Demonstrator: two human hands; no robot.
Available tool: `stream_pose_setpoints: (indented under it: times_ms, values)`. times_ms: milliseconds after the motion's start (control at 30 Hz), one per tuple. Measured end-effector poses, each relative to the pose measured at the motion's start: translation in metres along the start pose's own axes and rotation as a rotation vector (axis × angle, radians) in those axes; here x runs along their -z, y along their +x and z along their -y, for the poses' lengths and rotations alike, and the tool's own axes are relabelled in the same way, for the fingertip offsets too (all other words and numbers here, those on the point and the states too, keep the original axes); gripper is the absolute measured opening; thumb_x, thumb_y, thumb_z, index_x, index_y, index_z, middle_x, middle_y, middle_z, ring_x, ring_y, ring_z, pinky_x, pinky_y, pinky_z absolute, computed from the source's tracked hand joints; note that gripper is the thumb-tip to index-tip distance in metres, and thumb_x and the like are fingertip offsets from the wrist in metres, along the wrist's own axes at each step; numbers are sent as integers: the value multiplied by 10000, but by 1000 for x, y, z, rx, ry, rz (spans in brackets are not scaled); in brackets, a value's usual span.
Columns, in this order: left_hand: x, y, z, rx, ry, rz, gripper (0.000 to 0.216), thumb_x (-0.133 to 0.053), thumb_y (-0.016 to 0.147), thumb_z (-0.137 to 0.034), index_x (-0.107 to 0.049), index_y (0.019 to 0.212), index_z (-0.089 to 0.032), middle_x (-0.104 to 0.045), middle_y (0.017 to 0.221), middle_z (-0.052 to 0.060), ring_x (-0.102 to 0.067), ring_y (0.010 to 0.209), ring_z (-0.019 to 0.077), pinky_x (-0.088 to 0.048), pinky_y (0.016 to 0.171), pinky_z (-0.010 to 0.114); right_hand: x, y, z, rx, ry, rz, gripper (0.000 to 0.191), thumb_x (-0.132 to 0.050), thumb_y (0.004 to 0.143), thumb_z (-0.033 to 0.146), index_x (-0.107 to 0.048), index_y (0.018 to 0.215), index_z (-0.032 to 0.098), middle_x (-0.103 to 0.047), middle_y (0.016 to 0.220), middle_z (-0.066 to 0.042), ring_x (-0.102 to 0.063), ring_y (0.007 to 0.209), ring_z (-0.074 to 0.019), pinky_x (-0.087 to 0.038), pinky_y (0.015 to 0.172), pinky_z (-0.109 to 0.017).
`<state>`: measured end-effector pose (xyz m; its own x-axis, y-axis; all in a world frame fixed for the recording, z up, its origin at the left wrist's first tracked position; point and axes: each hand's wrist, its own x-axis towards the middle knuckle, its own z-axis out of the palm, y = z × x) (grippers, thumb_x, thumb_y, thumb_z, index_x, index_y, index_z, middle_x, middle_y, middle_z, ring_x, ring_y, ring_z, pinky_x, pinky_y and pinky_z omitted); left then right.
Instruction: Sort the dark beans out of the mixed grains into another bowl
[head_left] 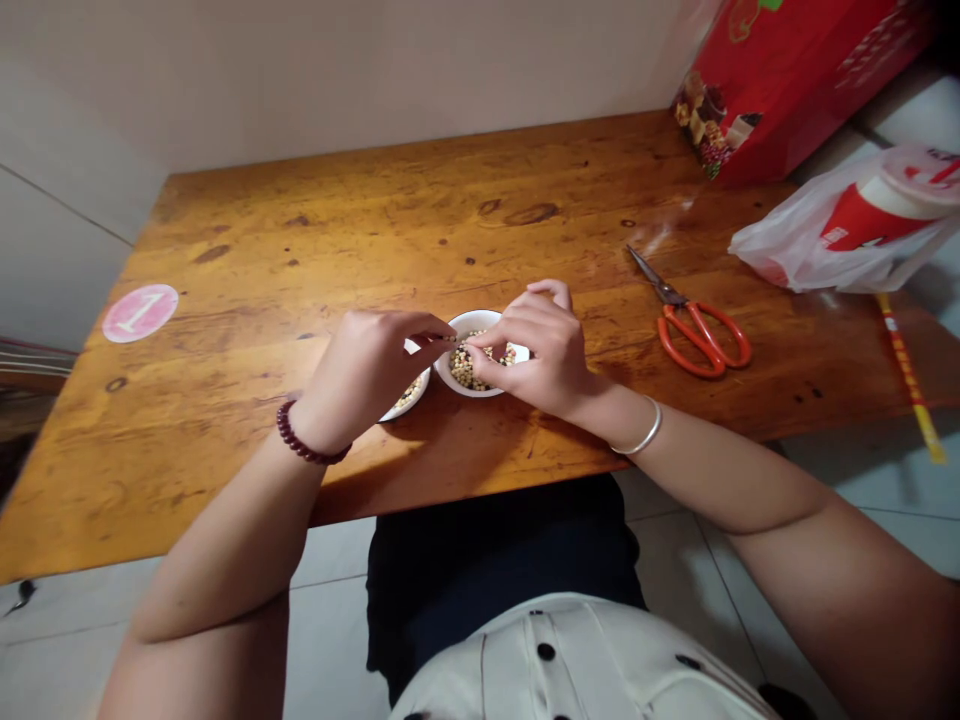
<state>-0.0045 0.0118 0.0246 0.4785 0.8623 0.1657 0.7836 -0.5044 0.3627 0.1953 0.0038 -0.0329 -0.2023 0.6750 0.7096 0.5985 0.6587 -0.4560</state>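
Observation:
Two white bowls stand side by side near the table's front edge. The right bowl (447,378) holds a mix of pale yellow and dark beans (466,368). Mostly hidden under my left hand, the left bowl (422,388) also has pale and dark beans in it. My left hand (379,355), with a dark red bead bracelet at the wrist, pinches a small bean (448,338) over the gap between the bowls. Above the right bowl my right hand (541,345) has thumb and forefinger pinched close to that bean. Whatever lies between those right fingertips is too small to make out.
Orange-handled scissors (694,325) lie on the wooden table (360,240) to the right. Beyond them are a red cup (862,215) in a plastic bag and a red box-like bag (795,90). A pink round sticker marked 1 (140,313) is at the left.

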Motion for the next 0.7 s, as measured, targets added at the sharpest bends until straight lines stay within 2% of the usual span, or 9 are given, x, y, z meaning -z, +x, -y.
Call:
stream_pose_setpoints:
  times_ms: [300,700]
  values:
    - [-9,-1,-5,62,-101,-66,132,-670,857,-320,-752,890,-223,-775,849,1,-717,715,155,-522,729,244,-1,-3,-5,-10,-111,33,223,-589,847,284,-662,637,270,-587,593,29,-549,707,-171,-327,1017,-456]
    - [-10,-2,-7,74,-117,-48,178,-661,867,-365,-751,891,-214,-777,859,14,-708,713,155,-516,714,238,-2,-4,-6,-17,-120,52,212,-582,842,241,-660,647,268,-541,565,36,-533,693,-165,-318,1017,-456]
